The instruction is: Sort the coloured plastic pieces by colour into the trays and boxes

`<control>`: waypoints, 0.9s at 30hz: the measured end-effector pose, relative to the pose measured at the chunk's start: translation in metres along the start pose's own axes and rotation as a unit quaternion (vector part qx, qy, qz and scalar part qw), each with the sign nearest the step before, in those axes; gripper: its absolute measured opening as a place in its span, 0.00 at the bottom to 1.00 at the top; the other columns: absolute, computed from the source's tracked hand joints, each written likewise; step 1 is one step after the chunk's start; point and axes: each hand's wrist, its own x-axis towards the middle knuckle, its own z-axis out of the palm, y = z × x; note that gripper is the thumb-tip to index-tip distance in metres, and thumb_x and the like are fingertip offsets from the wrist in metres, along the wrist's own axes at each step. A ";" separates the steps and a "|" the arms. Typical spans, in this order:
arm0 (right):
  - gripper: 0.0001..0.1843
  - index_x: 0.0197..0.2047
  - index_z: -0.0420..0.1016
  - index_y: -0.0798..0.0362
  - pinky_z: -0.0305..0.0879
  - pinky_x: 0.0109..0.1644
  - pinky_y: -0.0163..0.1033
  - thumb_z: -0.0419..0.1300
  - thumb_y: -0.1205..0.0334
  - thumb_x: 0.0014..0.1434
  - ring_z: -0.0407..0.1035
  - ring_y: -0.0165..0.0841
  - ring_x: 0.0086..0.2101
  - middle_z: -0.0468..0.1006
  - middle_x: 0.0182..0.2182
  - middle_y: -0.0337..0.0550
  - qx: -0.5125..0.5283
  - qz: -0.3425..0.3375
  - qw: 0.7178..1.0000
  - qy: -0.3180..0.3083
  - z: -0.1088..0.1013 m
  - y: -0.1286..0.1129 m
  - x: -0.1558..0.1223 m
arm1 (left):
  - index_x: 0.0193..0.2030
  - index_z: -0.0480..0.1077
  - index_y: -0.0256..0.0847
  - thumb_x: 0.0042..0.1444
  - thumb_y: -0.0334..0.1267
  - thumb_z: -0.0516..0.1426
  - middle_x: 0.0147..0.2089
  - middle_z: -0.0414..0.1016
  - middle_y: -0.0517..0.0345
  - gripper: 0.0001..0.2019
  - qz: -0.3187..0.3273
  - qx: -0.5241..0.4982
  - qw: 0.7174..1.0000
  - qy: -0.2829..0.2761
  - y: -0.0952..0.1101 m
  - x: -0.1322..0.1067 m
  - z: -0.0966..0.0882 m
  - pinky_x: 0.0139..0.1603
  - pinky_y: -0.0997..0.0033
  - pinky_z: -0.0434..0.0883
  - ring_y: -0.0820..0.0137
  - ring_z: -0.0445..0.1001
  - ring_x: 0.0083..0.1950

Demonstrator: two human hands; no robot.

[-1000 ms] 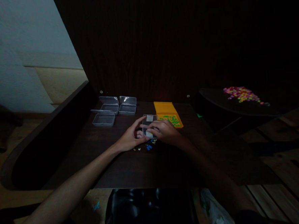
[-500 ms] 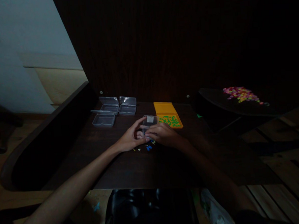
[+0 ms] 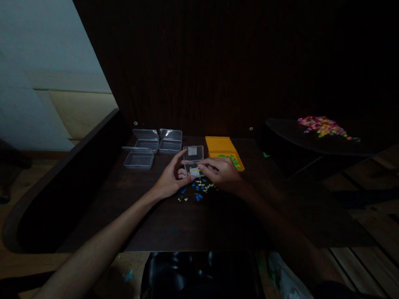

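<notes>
My left hand (image 3: 172, 178) is wrapped round the left side of a small clear plastic box (image 3: 194, 162) with its lid raised. Inside the box are a pale label and a few small yellow pieces. At the box's right side my right hand (image 3: 221, 170) has thumb and fingers pinched together over the opening; anything between the fingertips is hidden. Below the box, small blue pieces (image 3: 199, 197) and pale yellow pieces (image 3: 208, 186) lie scattered on the dark table (image 3: 177, 227).
A yellow case (image 3: 219, 143) with green pieces (image 3: 233, 160) stands open behind my right hand. Several open clear boxes (image 3: 139, 161) are at the left back. A heap of colourful small pieces (image 3: 323, 126) lies on the raised dark surface at right. A dark side panel (image 3: 69, 184) borders the left.
The clear box has shifted slightly left and away from me, so more of its inside and the scattered pieces show. My right hand has moved a little right, toward the yellow case.
</notes>
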 end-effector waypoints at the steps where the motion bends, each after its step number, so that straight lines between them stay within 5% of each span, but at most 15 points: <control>1: 0.15 0.42 0.82 0.54 0.59 0.33 0.33 0.55 0.58 0.66 0.66 0.29 0.25 0.77 0.25 0.40 -0.003 0.000 1.000 0.016 0.001 0.000 0.000 | 0.70 0.52 0.48 0.46 0.34 0.68 0.56 0.70 0.46 0.46 0.008 0.004 1.000 0.020 0.000 0.001 -0.001 0.36 0.74 0.73 0.80 0.71 0.31; 5: 0.14 0.41 0.82 0.54 0.59 0.33 0.33 0.55 0.59 0.65 0.67 0.29 0.25 0.78 0.26 0.40 -0.013 -0.005 1.000 0.003 0.011 -0.001 -0.001 | 0.71 0.49 0.48 0.47 0.34 0.68 0.57 0.70 0.45 0.47 0.045 0.014 0.993 0.106 0.000 0.007 -0.010 0.38 0.72 0.74 0.80 0.72 0.31; 10: 0.11 0.46 0.81 0.51 0.61 0.39 0.34 0.59 0.64 0.63 0.73 0.32 0.35 0.83 0.39 0.43 -0.024 -0.027 0.990 -0.133 0.025 -0.003 0.001 | 0.70 0.48 0.47 0.47 0.33 0.67 0.58 0.69 0.45 0.47 0.064 0.022 0.985 0.162 0.002 0.010 -0.020 0.38 0.71 0.75 0.80 0.72 0.30; 16: 0.11 0.47 0.80 0.50 0.58 0.38 0.35 0.58 0.61 0.65 0.72 0.32 0.36 0.81 0.35 0.42 -0.057 -0.015 0.972 -0.229 0.031 -0.011 0.003 | 0.69 0.50 0.48 0.47 0.33 0.67 0.56 0.69 0.46 0.45 0.080 0.022 0.984 0.155 0.001 0.011 -0.022 0.37 0.73 0.75 0.80 0.72 0.30; 27: 0.10 0.46 0.78 0.49 0.54 0.36 0.35 0.59 0.60 0.63 0.70 0.33 0.35 0.79 0.34 0.41 -0.099 0.025 0.964 -0.246 0.032 -0.012 0.002 | 0.68 0.51 0.48 0.45 0.34 0.68 0.56 0.69 0.47 0.46 0.086 0.017 0.985 0.152 -0.002 0.012 -0.023 0.34 0.75 0.74 0.82 0.71 0.29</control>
